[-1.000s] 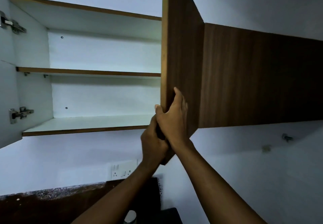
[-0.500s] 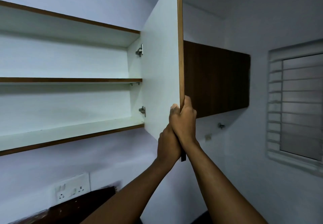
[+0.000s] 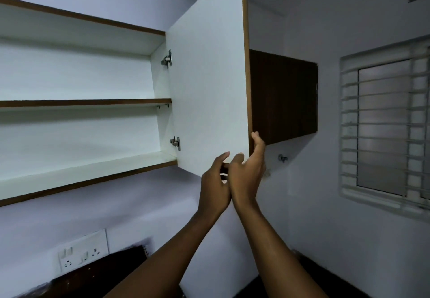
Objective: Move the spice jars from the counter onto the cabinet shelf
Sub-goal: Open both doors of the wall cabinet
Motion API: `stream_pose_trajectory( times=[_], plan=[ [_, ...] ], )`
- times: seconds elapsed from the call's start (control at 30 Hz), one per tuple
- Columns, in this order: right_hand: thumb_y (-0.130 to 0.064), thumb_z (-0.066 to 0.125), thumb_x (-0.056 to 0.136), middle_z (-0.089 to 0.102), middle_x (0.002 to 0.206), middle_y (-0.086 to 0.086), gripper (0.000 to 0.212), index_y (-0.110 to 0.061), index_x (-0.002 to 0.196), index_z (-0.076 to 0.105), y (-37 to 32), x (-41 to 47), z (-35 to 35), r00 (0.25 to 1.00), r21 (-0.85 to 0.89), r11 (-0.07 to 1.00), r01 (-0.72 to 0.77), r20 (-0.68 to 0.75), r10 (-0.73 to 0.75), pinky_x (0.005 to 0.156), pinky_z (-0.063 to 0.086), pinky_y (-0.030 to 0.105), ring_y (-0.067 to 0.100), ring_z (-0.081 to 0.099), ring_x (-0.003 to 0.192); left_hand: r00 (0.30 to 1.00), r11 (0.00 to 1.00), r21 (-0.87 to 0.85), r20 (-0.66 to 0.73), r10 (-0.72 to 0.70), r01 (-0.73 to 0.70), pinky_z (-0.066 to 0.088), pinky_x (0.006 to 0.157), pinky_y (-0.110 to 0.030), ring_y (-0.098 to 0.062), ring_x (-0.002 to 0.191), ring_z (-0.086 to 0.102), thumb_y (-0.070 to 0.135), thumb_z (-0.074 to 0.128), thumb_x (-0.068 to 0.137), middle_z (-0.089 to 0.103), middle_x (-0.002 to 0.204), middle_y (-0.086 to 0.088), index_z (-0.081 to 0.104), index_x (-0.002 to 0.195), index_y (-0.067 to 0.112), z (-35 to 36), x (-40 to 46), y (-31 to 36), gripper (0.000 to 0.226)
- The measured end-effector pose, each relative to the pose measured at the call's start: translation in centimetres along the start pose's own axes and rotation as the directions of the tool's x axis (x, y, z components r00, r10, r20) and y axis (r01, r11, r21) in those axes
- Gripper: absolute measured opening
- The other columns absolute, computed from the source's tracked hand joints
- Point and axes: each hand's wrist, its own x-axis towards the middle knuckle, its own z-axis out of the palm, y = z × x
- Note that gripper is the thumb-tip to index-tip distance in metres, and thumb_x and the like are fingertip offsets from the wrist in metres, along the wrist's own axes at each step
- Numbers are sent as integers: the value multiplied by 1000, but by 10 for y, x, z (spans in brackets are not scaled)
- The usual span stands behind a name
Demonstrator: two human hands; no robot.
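Head view: the cabinet door [image 3: 209,83] is seen swung wide in the centre of the frame, its white inner face turned toward the camera and its two hinges [image 3: 175,143] visible along its left side. Both hands are raised at the door's lower right corner. The left hand [image 3: 215,181] is held loosely curled with the thumb and fingers parted, and nothing is gripped by it. The right hand [image 3: 249,172] is open, its fingers spread near the brown free edge of the door; whether the edge is touched cannot be told for certain, but it is not clasped.

The step in hand is judged to be the opening of the cabinet, now about complete, with the door being let go. No jar has yet been placed: the lower shelf [image 3: 88,169] at left centre and the middle shelf [image 3: 81,102] above it are both bare.

The spice jars are not shown. The dark counter [image 3: 97,274] is glimpsed only at the lower left, below the wall socket plate [image 3: 82,252], and no jar can be made out on the part in view.

For the next move, the hands would need to be lowered and the gaze turned down to the counter, so that a jar can be found and taken up. The lower shelf appears the easier to reach. The open door should be kept clear of on the way back up.
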Motion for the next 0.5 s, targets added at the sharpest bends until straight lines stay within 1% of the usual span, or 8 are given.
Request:
stream_pose_trajectory(
  times=[0.03, 0.07, 0.13, 0.17, 0.23, 0.33, 0.37, 0.5],
  plan=[
    [-2, 53, 96, 47, 158, -9, 60, -25, 151, 43, 3, -13, -3, 998, 0, 998, 68, -14, -68, 117, 45, 28, 9, 46, 147, 1000, 1000, -6, -4, -8, 8, 51, 85, -1, 21, 108, 62, 23, 66, 100, 60, 118, 39, 58, 147, 20, 0, -6, -5, 48],
    [-3, 52, 95, 44, 161, -11, 61, -25, 151, 43, 8, -23, -4, 994, -2, 994, 106, -11, -106, 120, 38, 20, 1, 40, 149, 1000, 1000, -12, -7, -20, 20, 48, 85, 2, 25, 110, 59, 23, 64, 101, 59, 119, 41, 59, 146, 19, 1, -11, -9, 45],
    [-7, 52, 95, 42, 161, -15, 60, -27, 151, 44, 24, -37, 1, 995, -4, 996, 92, 43, -92, 118, 31, 10, -13, 33, 146, 998, 998, -19, -17, -55, 55, 45, 88, 4, 27, 113, 57, 21, 63, 103, 64, 127, 32, 61, 145, 18, 1, -22, -22, 42],
    [-7, 53, 96, 42, 161, -16, 60, -27, 152, 44, 30, -41, 4, 996, 1, 999, 50, 74, -50, 119, 31, 13, -14, 32, 145, 998, 998, -9, -25, -62, 62, 45, 90, 3, 26, 115, 57, 19, 62, 103, 67, 131, 23, 62, 145, 18, -1, -25, -27, 41],
    [-5, 56, 98, 41, 162, -15, 63, -28, 154, 41, 42, -44, 13, 991, 12, 999, -38, 129, 36, 122, 32, 23, -5, 33, 149, 998, 998, 14, -35, -61, 62, 46, 94, 0, 23, 117, 58, 18, 64, 101, 67, 136, 15, 62, 145, 16, -5, -29, -40, 44],
    [-6, 56, 97, 39, 163, -15, 65, -29, 155, 38, 57, -48, 27, 985, 12, 998, -58, 163, 56, 122, 31, 25, 4, 34, 152, 997, 998, 22, -45, -63, 64, 49, 102, -8, 11, 125, 61, 17, 67, 98, 68, 139, 10, 61, 145, 14, -14, -31, -56, 48],
    [-6, 56, 97, 39, 163, -16, 64, -30, 154, 39, 64, -52, 34, 981, 17, 998, -61, 183, 57, 120, 31, 22, 4, 34, 152, 996, 997, 38, -61, -62, 64, 50, 105, -11, 6, 127, 62, 16, 67, 97, 68, 140, 9, 62, 145, 14, -17, -32, -63, 48],
    [-8, 54, 96, 50, 155, -15, 59, -30, 150, 46, 93, -82, 60, 946, 16, 993, -114, 308, 104, 105, 26, -1, 3, 44, 145, 992, 990, 100, -86, -91, 100, 52, 110, -25, -9, 131, 64, 11, 67, 97, 67, 142, 0, 62, 144, 9, -38, -47, -86, 47]
  ],
)
